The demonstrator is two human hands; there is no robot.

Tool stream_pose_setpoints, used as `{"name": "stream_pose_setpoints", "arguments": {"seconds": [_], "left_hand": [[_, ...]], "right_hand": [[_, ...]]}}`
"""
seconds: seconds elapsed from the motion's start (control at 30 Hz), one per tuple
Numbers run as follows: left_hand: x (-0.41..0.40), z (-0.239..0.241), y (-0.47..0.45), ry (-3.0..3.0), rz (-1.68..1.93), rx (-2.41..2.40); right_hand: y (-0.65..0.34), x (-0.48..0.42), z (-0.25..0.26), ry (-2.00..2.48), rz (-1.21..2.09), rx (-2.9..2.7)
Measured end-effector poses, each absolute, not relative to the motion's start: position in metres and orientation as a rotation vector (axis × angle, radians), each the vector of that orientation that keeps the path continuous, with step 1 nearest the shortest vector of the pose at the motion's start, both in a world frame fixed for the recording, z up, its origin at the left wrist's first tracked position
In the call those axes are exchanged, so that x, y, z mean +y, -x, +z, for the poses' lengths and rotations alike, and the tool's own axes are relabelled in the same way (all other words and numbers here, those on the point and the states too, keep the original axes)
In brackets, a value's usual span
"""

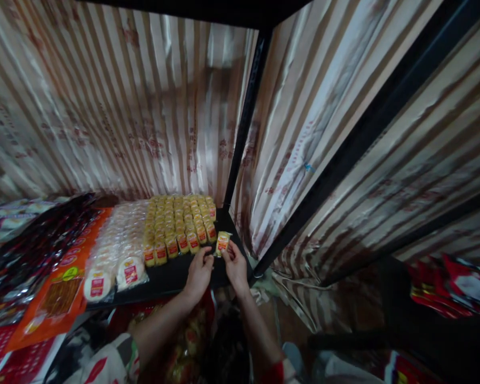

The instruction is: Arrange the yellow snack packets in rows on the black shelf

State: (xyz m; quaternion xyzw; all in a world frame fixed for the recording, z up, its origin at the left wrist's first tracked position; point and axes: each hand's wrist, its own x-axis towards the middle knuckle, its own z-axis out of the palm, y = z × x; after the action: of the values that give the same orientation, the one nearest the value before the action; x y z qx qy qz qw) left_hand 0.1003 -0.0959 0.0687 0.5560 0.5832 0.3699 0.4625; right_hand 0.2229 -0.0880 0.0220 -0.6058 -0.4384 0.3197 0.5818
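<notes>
A small yellow snack packet [223, 243] with a red and white label is pinched upright in my right hand [237, 266]. Just to its left, my left hand [199, 273] has its thumb and fingers drawn together over the shelf's front edge. Whatever is between those fingertips, if anything, cannot be made out. Beyond both hands stand rows of matching yellow packets [172, 226], packed closely on a black shelf [166, 278]. Bare shelf surface shows around the held packet, at the right end of the rows.
White round wrapped cakes [130, 272] stand in rows left of the yellow packets. Further left lie an orange snack bag [60, 290] and dark glossy packets [36, 242]. A black post [248, 114] rises at the corner, before striped sheeting [164, 106]. Red packets [456, 285] sit far right.
</notes>
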Motion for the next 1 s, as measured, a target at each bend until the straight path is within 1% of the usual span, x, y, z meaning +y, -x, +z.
{"name": "stream_pose_setpoints", "arguments": {"seconds": [0.1, 0.2, 0.37, 0.5, 0.77, 1.0], "left_hand": [[-0.078, 0.069, -0.124, -1.315, 0.863, 1.272], [-0.056, 0.071, -0.147, -1.381, 0.829, 1.220], [-0.034, 0.085, -0.163, -1.728, 0.694, 1.386], [-0.030, 0.086, -0.166, -1.790, 0.657, 1.444], [-0.023, 0.057, -0.157, -1.775, 0.645, 1.472], [-0.020, 0.048, -0.151, -1.789, 0.694, 1.490]], "right_hand": [[-0.241, -0.057, 0.022, 1.422, 0.685, -1.056], [-0.255, -0.024, 0.023, 1.440, 0.669, -1.105], [-0.269, 0.021, 0.026, 1.493, 0.591, -1.207], [-0.271, 0.047, 0.020, 1.524, 0.597, -1.249], [-0.263, 0.063, -0.003, 1.715, 0.534, -1.383], [-0.258, 0.062, -0.007, 1.746, 0.359, -1.584]]}}
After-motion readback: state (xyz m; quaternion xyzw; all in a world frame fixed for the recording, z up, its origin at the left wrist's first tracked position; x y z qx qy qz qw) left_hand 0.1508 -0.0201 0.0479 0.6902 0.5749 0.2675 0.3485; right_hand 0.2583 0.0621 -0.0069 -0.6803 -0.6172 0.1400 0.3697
